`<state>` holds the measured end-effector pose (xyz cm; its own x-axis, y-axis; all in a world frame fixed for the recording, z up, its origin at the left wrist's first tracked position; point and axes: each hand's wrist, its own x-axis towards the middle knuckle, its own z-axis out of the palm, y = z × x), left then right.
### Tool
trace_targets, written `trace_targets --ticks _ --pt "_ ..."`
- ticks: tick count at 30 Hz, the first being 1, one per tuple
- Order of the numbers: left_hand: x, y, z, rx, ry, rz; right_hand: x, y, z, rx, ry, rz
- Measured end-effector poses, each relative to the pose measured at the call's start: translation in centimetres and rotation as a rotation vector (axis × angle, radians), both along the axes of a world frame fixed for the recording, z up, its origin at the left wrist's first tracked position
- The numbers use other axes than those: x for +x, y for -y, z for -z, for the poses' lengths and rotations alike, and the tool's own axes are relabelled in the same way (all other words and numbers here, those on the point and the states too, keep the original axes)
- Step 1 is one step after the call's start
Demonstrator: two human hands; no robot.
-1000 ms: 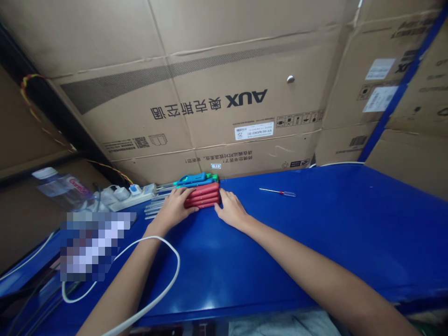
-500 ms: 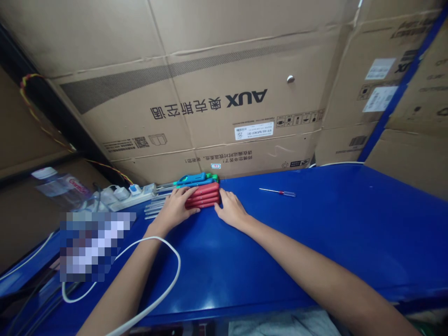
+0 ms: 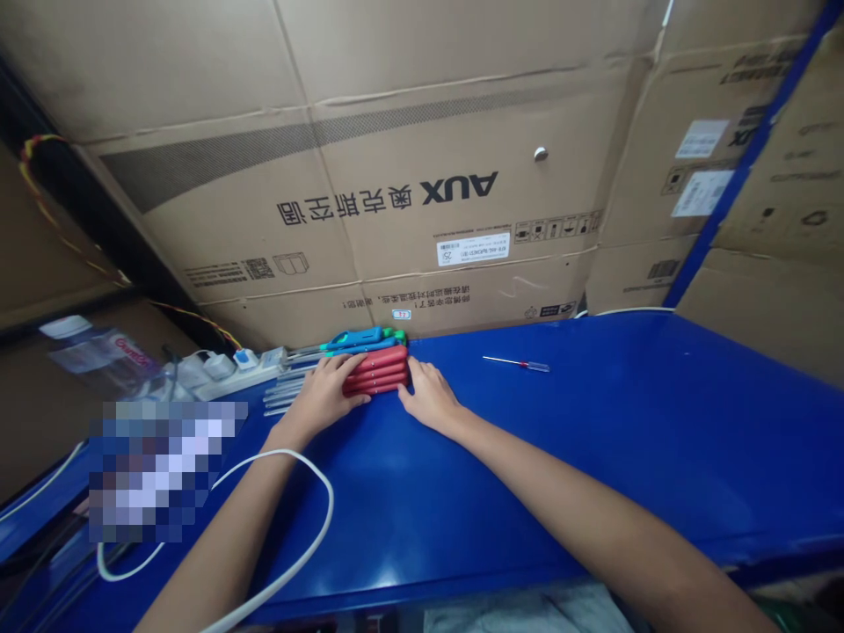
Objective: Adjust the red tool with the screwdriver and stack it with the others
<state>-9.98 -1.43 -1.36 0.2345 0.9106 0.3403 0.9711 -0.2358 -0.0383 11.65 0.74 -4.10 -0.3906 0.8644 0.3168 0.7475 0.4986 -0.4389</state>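
A row of red-handled stick lighters with long metal shafts lies on the blue table, handles side by side. My left hand is closed over the left part of the handles, fingers on top and thumb at the front edge. Against their right ends rests my right hand, its fingers stretched along the ends and the thumb apart at the front corner. Blue lighters with green ends lie just behind the red row, the shafts of both kinds pointing left.
A small screwdriver with a clear handle lies to the right on the blue table. At the left are a power strip, a plastic bottle and a white cable looping over my left forearm. Cardboard forms the back wall.
The whole view has shifted slightly, so the things appear a little further left. Both hands keep their places on the red lighters.
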Motion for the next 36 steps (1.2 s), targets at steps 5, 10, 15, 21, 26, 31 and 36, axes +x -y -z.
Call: trace_targets --ticks 5,10,15,21,26,31,36 --pt "-0.4 -0.2 0.3 0.064 0.006 0.063 0.0 -0.1 0.1 0.014 0.012 0.006" --pt "-0.7 -0.4 0.7 0.083 0.006 0.075 0.0 0.0 0.1 0.004 0.023 0.012" --pt "-0.7 -0.5 0.7 0.093 0.007 0.087 0.1 0.1 0.1 0.014 0.024 0.009" --pt "-0.7 -0.3 0.4 0.044 0.013 0.064 0.1 0.0 0.1 0.014 -0.003 0.000" --pt "-0.8 -0.3 0.6 0.116 0.013 0.116 0.1 0.1 -0.2 0.014 -0.013 -0.002" --pt "1.3 1.0 -1.6 0.378 0.143 0.314 1.3 1.5 0.0 -0.045 -0.102 0.048" --pt "6.2 7.2 -9.3 0.620 0.701 0.638 8.2 6.5 -6.5 0.199 -0.476 0.014"
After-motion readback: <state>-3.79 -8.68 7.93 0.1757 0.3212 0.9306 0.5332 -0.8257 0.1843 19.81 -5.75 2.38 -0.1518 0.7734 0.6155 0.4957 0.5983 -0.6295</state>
